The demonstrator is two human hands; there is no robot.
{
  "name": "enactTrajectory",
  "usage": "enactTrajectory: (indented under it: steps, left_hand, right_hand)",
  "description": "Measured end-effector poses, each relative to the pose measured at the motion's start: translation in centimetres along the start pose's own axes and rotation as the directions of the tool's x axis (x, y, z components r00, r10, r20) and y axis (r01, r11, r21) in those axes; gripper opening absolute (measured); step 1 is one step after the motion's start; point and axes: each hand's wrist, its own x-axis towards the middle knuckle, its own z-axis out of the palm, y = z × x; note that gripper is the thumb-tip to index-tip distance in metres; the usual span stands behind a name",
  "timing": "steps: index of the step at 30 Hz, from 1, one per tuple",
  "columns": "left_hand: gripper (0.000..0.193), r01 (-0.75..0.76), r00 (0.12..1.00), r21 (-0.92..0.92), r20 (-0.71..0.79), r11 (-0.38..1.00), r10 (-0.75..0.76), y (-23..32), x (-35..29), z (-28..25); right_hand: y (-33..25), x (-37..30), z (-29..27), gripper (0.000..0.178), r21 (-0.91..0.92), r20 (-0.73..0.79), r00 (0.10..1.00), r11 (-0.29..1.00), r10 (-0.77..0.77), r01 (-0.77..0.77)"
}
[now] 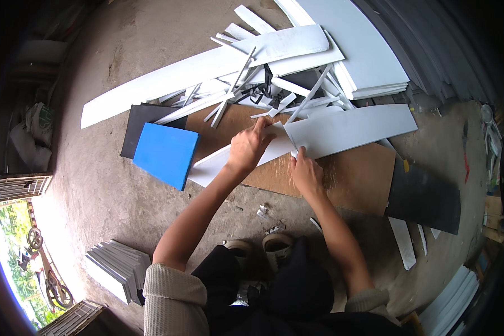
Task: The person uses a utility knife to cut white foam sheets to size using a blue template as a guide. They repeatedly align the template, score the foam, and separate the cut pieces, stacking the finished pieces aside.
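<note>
While the white strip (pixel 277 148) is pressed down by the left hand (pixel 249 147), its thumb is spread from the bent fingers across the strip's face; whether an edge is also gripped cannot be told. At the strip's right end, the fingers and thumb of the right hand (pixel 307 171) are drawn close together; whether something small is pinched there cannot be made out. The strip is laid slantwise over the left part of the brown board (pixel 353 176), its left end carried past the board's near edge, beside the blue block (pixel 165 154). Judged by its thin, smooth look, it should be light, fairly stiff, slightly slippery and easily dented at the corners; it would best be held by both long edges. The left forearm (pixel 190 218) is slanted inward, the hand's back turned up; the right forearm (pixel 339 229) is angled inward too. Next to the strip, a wider white panel (pixel 350 131) is laid toward the board's far right corner. Beyond the far edge, white offcuts (pixel 290 85) are heaped under a long white plank (pixel 207 67).
</note>
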Motion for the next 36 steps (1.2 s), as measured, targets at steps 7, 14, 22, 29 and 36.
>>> enactTrajectory:
  steps: [7,14,22,29,36]
  left_hand:
    - [0.030,0.062,0.995,-0.317,-0.059,0.946,-0.085,2.2,1.0,-6.1]
    - [0.029,-0.094,0.984,-0.389,-0.176,0.917,0.026,6.0,-2.1,-12.6]
    - [0.028,-0.017,0.955,-0.293,-0.288,0.956,-0.072,4.6,-11.0,-18.5]
    - [0.017,0.037,0.940,-0.311,-0.313,0.950,-0.139,-1.4,-18.1,-20.6]
    - [0.014,0.263,0.812,-0.311,-0.440,0.913,-0.384,-9.6,-21.6,-15.2]
  right_hand:
    - [-0.6,0.9,-8.1,0.030,0.086,-0.298,0.952,0.992,-0.065,0.095]
    - [-9.2,-1.2,-18.6,0.036,0.621,-0.278,0.841,0.581,-0.464,0.526]
    - [-12.6,-4.4,-18.4,0.027,0.823,-0.299,0.898,0.388,-0.324,0.414]
    - [-10.8,-5.2,-17.0,0.032,0.950,-0.160,0.959,0.229,-0.233,0.214]
    - [-7.2,-2.3,-12.4,0.025,0.936,-0.014,0.986,0.345,-0.168,0.072]
